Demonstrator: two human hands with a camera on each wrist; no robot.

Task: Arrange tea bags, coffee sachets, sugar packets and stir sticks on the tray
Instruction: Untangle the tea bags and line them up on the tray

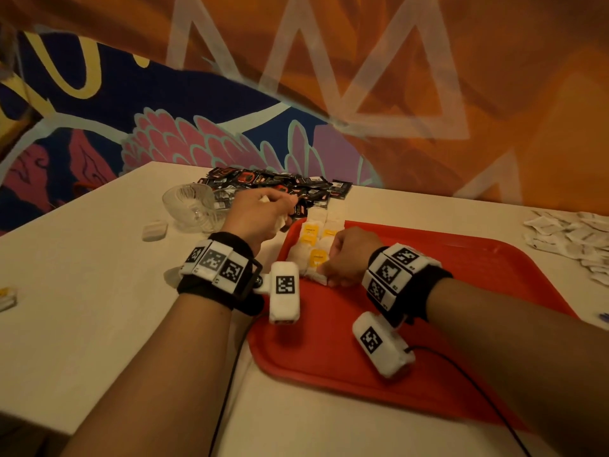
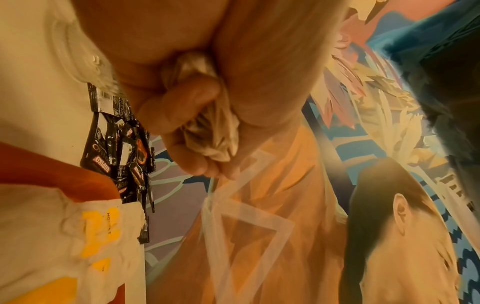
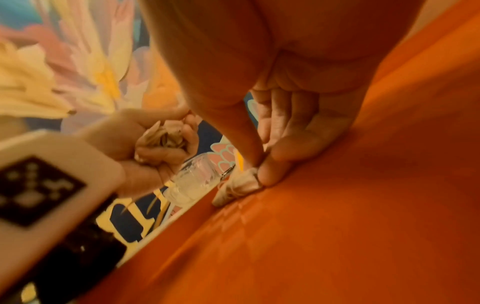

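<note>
A red tray (image 1: 428,291) lies on the white table. Rows of white tea bags (image 1: 311,240) with yellow tags sit at its far left corner. My right hand (image 1: 342,258) pinches a tea bag (image 3: 239,185) down on the tray at the near end of the row. My left hand (image 1: 260,212) hovers just left of the tray's corner, gripping a bunch of tea bags (image 2: 207,123) in its fist. A heap of black coffee sachets (image 1: 280,184) lies behind that hand. White sugar packets (image 1: 570,239) are spread at the far right.
A glass bowl (image 1: 194,204) lies tipped on its side left of the left hand. A small white packet (image 1: 155,230) rests near it, another (image 1: 6,296) at the left edge. A painted wall runs behind the table. Cables trail from both wrists.
</note>
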